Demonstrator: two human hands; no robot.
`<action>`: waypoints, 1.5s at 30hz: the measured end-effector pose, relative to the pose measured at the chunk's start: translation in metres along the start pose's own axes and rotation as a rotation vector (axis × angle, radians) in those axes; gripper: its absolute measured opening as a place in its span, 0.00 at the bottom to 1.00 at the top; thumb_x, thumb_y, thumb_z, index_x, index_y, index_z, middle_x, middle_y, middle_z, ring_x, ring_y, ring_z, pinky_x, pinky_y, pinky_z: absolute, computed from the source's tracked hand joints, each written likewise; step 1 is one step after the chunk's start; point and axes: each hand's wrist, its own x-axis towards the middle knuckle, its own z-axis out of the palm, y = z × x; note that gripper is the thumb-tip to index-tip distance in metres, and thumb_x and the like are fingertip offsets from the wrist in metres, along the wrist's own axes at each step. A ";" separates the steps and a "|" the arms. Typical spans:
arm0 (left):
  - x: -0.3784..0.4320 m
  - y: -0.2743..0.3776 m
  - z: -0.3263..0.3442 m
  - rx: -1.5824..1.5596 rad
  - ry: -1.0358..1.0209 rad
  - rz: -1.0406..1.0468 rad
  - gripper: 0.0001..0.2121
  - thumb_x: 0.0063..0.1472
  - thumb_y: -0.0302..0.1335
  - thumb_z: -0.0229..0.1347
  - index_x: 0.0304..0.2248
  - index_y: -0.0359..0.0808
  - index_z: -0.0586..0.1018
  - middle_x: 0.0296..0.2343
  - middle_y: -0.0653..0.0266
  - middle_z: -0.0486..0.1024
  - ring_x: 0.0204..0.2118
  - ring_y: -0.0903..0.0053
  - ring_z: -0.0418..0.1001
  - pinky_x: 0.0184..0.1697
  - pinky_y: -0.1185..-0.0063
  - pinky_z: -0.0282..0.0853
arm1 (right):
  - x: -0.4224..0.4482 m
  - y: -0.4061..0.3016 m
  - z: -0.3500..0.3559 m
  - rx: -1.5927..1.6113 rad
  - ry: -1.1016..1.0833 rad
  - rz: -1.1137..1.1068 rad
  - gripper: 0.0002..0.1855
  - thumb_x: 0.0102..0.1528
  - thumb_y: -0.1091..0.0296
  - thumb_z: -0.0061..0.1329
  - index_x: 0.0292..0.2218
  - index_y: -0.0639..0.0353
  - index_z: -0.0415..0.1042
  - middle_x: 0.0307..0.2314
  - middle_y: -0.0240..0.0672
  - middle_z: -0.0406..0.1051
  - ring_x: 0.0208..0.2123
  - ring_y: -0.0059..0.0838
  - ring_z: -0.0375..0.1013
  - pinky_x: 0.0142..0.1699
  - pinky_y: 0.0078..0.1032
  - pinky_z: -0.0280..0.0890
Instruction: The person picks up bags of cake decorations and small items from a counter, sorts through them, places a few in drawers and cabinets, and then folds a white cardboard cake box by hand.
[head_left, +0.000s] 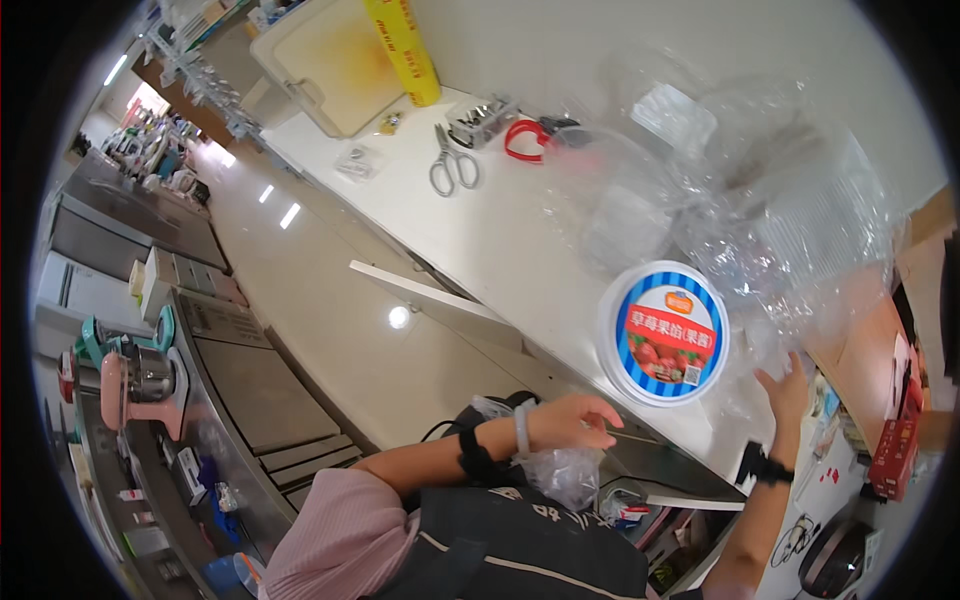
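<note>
My left hand (579, 424) hovers in front of the white table's edge, fingers loosely bent and apart, with nothing in it. On the far side of the tub, my right hand (786, 386) has its thumb and fingers spread beside the clear plastic bags (787, 225); whether it touches them I cannot tell. Between the hands stands a round white tub (667, 334) with a blue-striped lid label showing strawberries and bearing writing. The heap of crumpled bags, with clear plastic trays among them, lies behind the tub. A small crumpled plastic bag (562, 480) is below my left hand.
Grey scissors (454, 165), red-handled scissors (529, 141) and a clear box of small metal parts (480, 120) lie on the white table (420, 217). A cutting board (330, 67) and yellow wrap roll (405, 52) lean behind. An open cabinet door (435, 300) juts into the aisle.
</note>
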 end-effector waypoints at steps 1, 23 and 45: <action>0.004 -0.004 0.001 0.018 -0.017 -0.002 0.14 0.47 0.28 0.58 0.35 0.34 0.73 0.23 0.66 0.71 0.27 0.85 0.68 0.30 0.86 0.64 | -0.006 -0.001 -0.015 -0.010 -0.076 0.123 0.29 0.40 0.55 0.56 0.41 0.65 0.67 0.30 0.46 0.69 0.32 0.33 0.69 0.37 0.26 0.63; 0.054 -0.024 0.071 0.320 -0.553 -0.428 0.12 0.52 0.24 0.53 0.38 0.34 0.71 0.26 0.65 0.73 0.29 0.84 0.70 0.32 0.86 0.65 | -0.458 0.154 0.147 1.778 0.543 1.458 0.06 0.53 0.67 0.36 0.24 0.52 0.63 0.15 0.25 0.61 0.17 0.22 0.59 0.21 0.16 0.55; 0.071 -0.139 0.183 0.295 -0.106 -0.937 0.12 0.53 0.23 0.51 0.38 0.30 0.69 0.25 0.64 0.72 0.28 0.84 0.68 0.32 0.88 0.60 | -0.571 0.339 0.422 0.797 0.086 1.853 0.09 0.53 0.62 0.38 0.31 0.51 0.70 0.24 0.26 0.67 0.28 0.21 0.63 0.33 0.21 0.61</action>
